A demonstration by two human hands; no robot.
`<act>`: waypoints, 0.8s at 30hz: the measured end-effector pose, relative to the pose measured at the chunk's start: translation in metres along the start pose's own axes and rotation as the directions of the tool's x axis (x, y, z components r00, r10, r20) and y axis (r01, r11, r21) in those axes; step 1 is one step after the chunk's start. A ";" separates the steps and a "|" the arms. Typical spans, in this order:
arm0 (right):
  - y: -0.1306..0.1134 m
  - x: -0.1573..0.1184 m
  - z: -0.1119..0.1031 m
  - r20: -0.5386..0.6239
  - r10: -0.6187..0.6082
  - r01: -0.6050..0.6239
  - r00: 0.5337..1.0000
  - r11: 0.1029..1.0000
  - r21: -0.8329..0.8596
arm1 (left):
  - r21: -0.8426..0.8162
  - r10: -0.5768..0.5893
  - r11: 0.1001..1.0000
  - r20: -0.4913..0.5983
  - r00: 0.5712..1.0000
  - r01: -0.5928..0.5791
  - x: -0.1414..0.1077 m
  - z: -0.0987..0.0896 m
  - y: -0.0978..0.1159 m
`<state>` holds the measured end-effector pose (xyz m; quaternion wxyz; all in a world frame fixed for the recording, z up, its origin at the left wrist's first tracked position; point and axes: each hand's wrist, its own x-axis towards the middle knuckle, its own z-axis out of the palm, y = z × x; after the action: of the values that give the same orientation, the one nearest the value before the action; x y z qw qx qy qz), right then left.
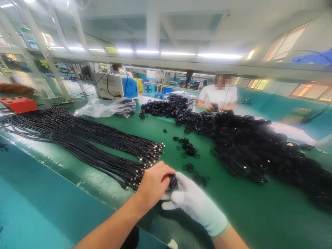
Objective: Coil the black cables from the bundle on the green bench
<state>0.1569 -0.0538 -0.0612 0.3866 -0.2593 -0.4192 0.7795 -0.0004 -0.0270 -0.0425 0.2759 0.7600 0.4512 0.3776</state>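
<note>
A coiled black cable [173,183] sits between my two hands above the front of the green table. My right hand [192,199], in a white glove, grips the coil from the right with its fingers curled round it. Bare and bent at the fingers, my left hand [155,181] closes on the coil's left side and hides part of it. Just beyond my left hand lie two long bundles of straight black cables [103,152], their metal plug ends pointing toward the hands. Small black bands [188,147] are scattered on the table past my hands.
A large heap of coiled black cables [246,145] covers the right side of the green table [166,138]. Clear plastic bags [100,108], a red control box [19,104] and a white-and-blue machine [116,85] stand farther back. Across the table sits a person [219,95] in white.
</note>
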 end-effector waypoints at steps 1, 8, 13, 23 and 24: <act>0.001 0.000 -0.001 -0.004 0.001 -0.001 1.000 1.000 0.010 | -0.007 -0.016 1.000 -0.027 1.000 0.016 0.001 0.003 -0.001; 0.000 -0.001 -0.016 0.020 0.004 -0.008 1.000 0.976 0.217 | -0.058 -0.130 0.989 0.095 0.987 0.136 0.023 -0.011 0.008; -0.023 -0.012 -0.018 0.007 -0.011 0.010 1.000 0.987 0.163 | -0.044 -0.212 0.976 0.016 0.977 0.212 0.025 -0.034 0.001; -0.125 -0.079 -0.128 -0.578 -0.741 -0.440 0.342 0.417 -0.795 | 0.251 -0.363 0.892 -0.099 0.926 0.376 -0.008 -0.065 -0.087; -0.131 -0.081 -0.139 -0.556 -0.762 -0.507 0.333 0.353 -0.787 | 0.253 -0.339 0.901 -0.094 0.936 0.352 -0.009 -0.062 -0.087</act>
<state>0.3549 -0.0115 -0.0140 0.4067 -0.7678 -0.4933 0.0412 -0.0962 0.0080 -0.0769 0.2234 0.6889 0.6316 0.2768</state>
